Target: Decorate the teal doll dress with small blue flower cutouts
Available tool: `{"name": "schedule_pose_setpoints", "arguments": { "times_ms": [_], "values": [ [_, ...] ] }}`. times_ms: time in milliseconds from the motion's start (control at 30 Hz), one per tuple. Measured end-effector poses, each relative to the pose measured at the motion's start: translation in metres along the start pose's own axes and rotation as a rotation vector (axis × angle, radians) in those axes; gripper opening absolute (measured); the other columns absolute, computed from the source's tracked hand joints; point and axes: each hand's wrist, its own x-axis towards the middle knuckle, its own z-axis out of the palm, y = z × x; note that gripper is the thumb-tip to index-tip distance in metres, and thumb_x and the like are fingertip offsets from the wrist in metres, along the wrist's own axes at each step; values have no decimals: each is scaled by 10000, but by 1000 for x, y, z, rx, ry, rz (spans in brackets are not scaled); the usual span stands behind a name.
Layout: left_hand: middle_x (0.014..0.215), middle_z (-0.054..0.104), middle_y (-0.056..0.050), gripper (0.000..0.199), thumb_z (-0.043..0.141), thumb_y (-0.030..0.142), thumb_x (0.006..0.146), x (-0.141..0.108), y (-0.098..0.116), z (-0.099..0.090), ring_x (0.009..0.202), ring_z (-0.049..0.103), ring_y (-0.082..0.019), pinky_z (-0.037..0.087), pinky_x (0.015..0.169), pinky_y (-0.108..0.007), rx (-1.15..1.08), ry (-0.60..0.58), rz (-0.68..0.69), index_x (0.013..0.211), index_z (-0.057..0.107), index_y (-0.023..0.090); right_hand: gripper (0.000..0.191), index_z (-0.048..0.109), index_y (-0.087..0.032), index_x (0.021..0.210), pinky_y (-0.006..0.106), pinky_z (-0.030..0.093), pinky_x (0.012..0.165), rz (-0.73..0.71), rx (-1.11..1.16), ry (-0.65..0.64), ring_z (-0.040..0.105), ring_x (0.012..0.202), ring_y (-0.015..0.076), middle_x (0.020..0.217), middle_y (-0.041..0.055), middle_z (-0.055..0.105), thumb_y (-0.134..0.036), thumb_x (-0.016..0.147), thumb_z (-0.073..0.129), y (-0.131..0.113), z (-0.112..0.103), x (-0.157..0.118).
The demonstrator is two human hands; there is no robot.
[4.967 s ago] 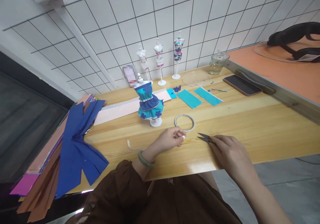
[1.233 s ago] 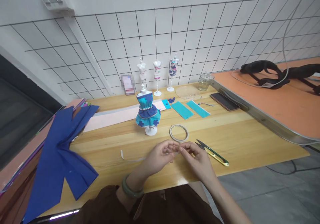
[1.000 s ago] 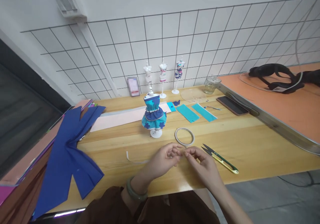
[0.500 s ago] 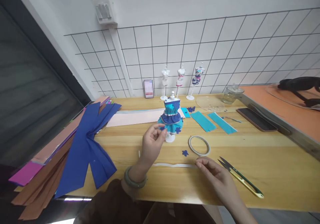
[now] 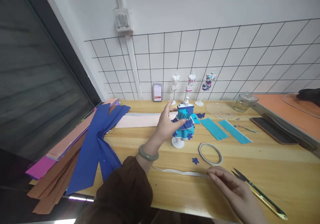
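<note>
A small dress form [image 5: 185,130] wears a turquoise and dark-blue crepe-paper dress with blue flower cutouts and stands on a round white base. My left hand [image 5: 168,123] is round its waist from the left, thumb across the front; the fingers behind are partly hidden. My right hand [image 5: 231,187] is closed in a pinch at the right end of a narrow white strip [image 5: 183,173], which trails left across the table. A blue paper flower [image 5: 195,161] and a roll of narrow tape [image 5: 210,154] lie just beyond that hand. Yellow-handled thread snips [image 5: 260,192] rest to its right.
Blue folded paper [image 5: 87,150] and coloured paper sheets [image 5: 53,177] cover the left. Behind are three more dress forms [image 5: 191,82] and a propped phone [image 5: 157,92]. Turquoise strips [image 5: 214,129], a glass jar [image 5: 244,102] and a dark phone [image 5: 273,130] lie at right.
My left hand has moved up from beside the skirt to the dress form's waist and now takes hold of it. My right hand keeps pinching the strip. The camera view has shifted.
</note>
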Motion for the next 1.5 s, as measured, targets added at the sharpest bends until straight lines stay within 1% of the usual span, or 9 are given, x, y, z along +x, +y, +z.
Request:
{"name": "schedule_pose_setpoints", "arguments": {
  "times_ms": [100,267,433,567,800,1000,1167,1333,1500],
  "values": [
    [1160,558,-101,896,713,308,672,2,0,0,1131,475,-221,322,945,-380,-48,-50,-41,1401,198,238,330,719,-228,791,245,506,812,32,13,13,625,957,242,942,59,699,-525,688,621,-1,0,2],
    [1109,585,-107,923,719,323,666,7,-4,-3,1106,496,-222,318,949,-398,-93,-92,-75,1407,180,218,328,718,-216,795,243,515,807,37,65,20,645,913,234,942,69,702,-511,678,639,-7,5,5],
    [1116,588,-107,921,718,323,669,10,-9,-8,1108,503,-227,316,955,-415,-171,-173,-90,1408,177,228,327,710,-205,826,224,522,785,53,109,9,653,900,229,945,76,705,-492,683,646,-14,9,9],
    [1085,600,-99,905,713,305,677,10,-11,-9,1082,520,-215,319,957,-418,-184,-191,-97,1407,183,229,333,705,-200,836,221,517,802,70,132,11,646,927,231,959,77,705,-488,677,654,-20,11,12],
    [1033,603,-95,875,729,291,659,11,-12,-12,1046,536,-207,369,921,-390,-199,-198,-70,1388,250,214,336,709,-198,843,222,541,737,77,143,36,657,868,234,904,74,711,-476,658,675,-27,15,13],
    [1078,599,-109,879,731,284,662,14,-12,-23,1098,516,-223,351,951,-421,-254,-275,-64,1391,242,233,305,700,-193,859,229,545,709,62,165,56,646,861,223,916,74,695,-444,687,673,-32,11,20],
    [1094,600,-123,871,700,291,702,15,-9,-33,1107,515,-229,359,942,-433,-288,-347,-110,1410,195,241,311,689,-201,907,256,553,709,94,213,56,646,874,227,990,78,680,-426,693,683,-38,10,28],
    [1111,599,-126,881,690,311,711,16,-11,-35,1098,521,-222,331,962,-452,-247,-359,-118,1418,168,248,309,688,-198,910,262,555,722,77,255,50,650,864,220,996,79,678,-418,692,693,-44,14,32],
    [1090,611,-120,845,678,316,722,17,-12,-35,1083,533,-217,342,951,-436,-239,-337,-120,1412,195,253,304,689,-191,900,280,558,703,45,279,49,649,853,229,998,95,671,-417,697,688,-47,17,33]
  ]
}}
